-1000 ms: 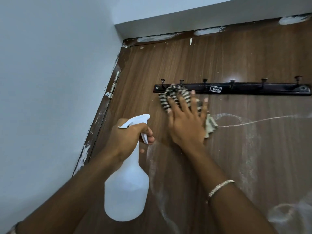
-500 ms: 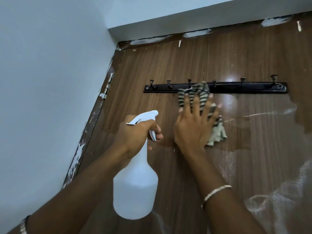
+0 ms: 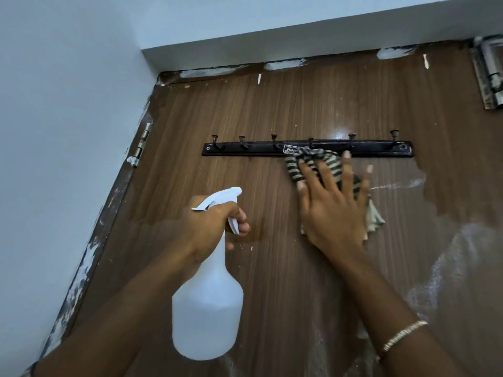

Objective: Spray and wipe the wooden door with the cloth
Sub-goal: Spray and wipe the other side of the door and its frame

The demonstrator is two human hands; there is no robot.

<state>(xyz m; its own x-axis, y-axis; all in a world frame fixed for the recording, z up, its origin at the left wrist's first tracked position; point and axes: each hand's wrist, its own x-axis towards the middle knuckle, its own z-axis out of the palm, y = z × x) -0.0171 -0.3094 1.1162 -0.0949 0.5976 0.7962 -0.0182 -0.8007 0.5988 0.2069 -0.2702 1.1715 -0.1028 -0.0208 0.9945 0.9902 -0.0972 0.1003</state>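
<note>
The brown wooden door fills the view, darker where wet and with a dusty white film at the lower right. My right hand lies flat on a striped cloth, pressing it against the door just under the right half of the black hook rail. The cloth's top edge touches the rail. My left hand grips the neck of a white spray bottle, a finger on the trigger, nozzle pointing at the door to the left of the cloth.
A pale wall meets the door's hinge side on the left, where a metal hinge sits. A white frame runs along the top. A metal fitting is fixed at the door's top right corner. A bracelet circles my right wrist.
My right hand has slid the cloth to the right along the underside of the hook rail, widening the dark wiped patch. My left hand keeps the spray bottle in about the same pose.
</note>
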